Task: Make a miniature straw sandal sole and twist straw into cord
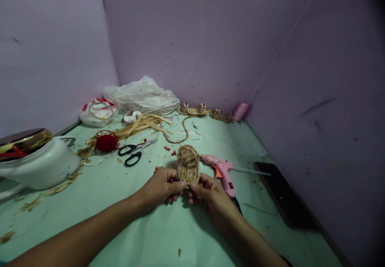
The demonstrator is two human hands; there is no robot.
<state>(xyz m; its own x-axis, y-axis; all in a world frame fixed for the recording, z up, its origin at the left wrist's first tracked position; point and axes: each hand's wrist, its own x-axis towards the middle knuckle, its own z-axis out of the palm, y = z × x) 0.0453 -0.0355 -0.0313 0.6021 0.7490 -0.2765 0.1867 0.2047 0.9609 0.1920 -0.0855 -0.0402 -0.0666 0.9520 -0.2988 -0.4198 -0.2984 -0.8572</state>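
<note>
We observe, at the centre of the frame, a woven oval piece (pixel 188 164) of coiled straw-coloured cord, raised above the green table (pixel 168 227). The left hand (pixel 165 186) pinches its lower left edge between thumb and fingers; the right hand (pixel 207 190) pinches the lower right edge likewise. Both thumbs lie near its bottom end, close together.

Just right of the piece we note a pink glue gun (pixel 221 170), nozzle toward the piece, with a pale glue stick (pixel 251 171) extending from its rear over a dark phone (pixel 285 194) at the right of the frame. Left of centre we record black-handled scissors (pixel 135 152), their blades slightly apart, and a ball of red yarn (pixel 107 141) beside them.

At the far left stands a white pot (pixel 51 164). In the upper middle we find flat straw strips (pixel 138 126), a plastic bag (pixel 144 96), a loose cord (pixel 186 128) and a pink roll (pixel 241 111) by the wall.
</note>
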